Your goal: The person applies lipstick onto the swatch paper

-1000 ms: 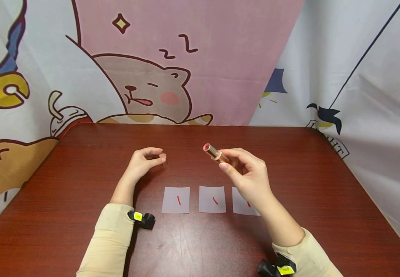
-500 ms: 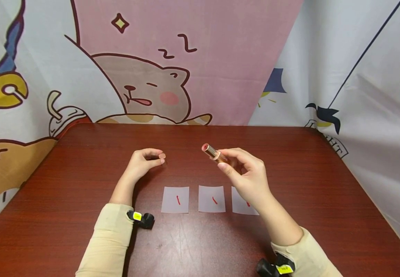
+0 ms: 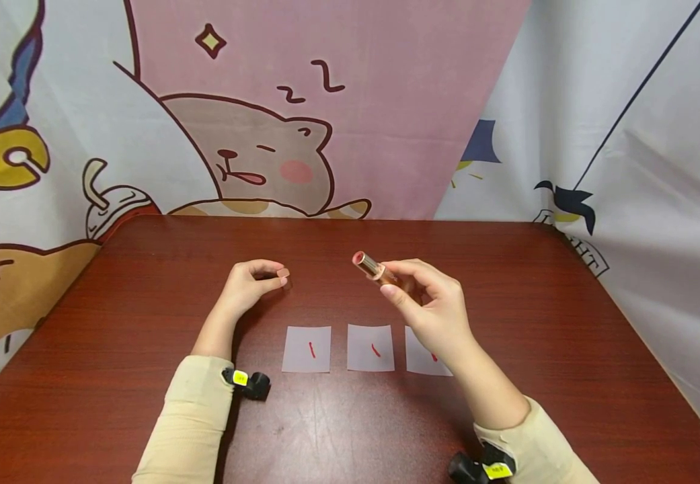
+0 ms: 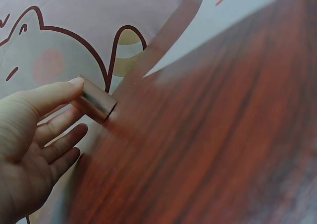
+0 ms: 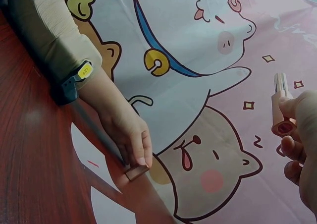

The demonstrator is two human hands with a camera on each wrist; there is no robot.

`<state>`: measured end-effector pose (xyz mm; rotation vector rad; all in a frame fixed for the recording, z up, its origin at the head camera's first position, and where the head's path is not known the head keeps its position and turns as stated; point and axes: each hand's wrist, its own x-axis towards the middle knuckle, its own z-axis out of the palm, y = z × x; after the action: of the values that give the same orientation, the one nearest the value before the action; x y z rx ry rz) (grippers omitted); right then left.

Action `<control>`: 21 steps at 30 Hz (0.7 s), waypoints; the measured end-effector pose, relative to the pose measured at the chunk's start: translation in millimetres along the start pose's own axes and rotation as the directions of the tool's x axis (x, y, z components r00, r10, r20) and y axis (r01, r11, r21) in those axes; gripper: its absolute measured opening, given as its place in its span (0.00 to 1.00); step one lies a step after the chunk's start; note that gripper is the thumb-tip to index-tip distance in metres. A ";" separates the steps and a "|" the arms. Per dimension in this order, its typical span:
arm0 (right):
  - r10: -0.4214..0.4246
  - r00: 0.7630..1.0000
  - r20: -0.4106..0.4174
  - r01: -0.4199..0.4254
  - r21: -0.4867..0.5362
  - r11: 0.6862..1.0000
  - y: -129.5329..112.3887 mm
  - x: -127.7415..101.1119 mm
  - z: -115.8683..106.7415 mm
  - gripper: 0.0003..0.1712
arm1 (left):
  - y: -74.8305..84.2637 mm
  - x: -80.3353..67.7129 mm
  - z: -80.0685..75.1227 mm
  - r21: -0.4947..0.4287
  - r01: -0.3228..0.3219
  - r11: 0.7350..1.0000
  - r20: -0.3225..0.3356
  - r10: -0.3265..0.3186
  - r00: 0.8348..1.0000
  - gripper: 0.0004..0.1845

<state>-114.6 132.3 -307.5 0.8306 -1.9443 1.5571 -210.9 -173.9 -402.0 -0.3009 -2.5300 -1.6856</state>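
Note:
In the head view my left hand [image 3: 243, 289] pinches a rose-gold lipstick cap [image 3: 283, 273] between thumb and fingers, close to the tabletop. The left wrist view shows the cap [image 4: 99, 101] as a short metallic tube with its open end pointing away from the fingertips; the other fingers are spread loosely. My right hand [image 3: 437, 306] grips an uncapped lipstick [image 3: 369, 265] by its base, held in the air and tilted up to the left. Its reddish tip faces away from the hand. In the right wrist view the lipstick's base [image 5: 283, 127] points toward the camera. Both pieces are apart.
Three white paper squares lie in a row on the dark red wooden table [image 3: 174, 289]: a left one [image 3: 298, 349], a middle one [image 3: 363, 346] and a right one [image 3: 420, 353], partly behind my right hand. Each bears a red stroke. A cartoon-printed cloth [image 3: 386, 121] hangs behind.
My left thumb has shifted slightly down and left on the cap, leaving its end more exposed. The right hand and the lipstick stay almost still.

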 end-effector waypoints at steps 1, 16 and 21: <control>0.000 1.000 0.000 0.000 0.001 1.000 -0.1 0.0 0.0 0.17 | 0.1 0.0 0.0 0.004 -0.004 1.000 -0.003 0.004 1.000 0.12; 0.010 1.000 0.001 -0.010 0.013 1.000 -1.0 0.1 -0.1 0.17 | 12.8 1.0 2.4 -0.002 -0.050 0.999 -0.049 0.050 0.998 0.13; 0.006 1.000 0.002 -0.007 0.011 1.000 -0.8 0.0 -0.3 0.17 | 21.8 1.5 3.9 -0.018 -0.093 0.996 -0.067 0.091 0.994 0.13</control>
<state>-114.0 132.4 -307.0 0.8311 -1.9434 1.5723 -207.6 -162.1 -383.6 -0.3512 -2.4138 -1.6611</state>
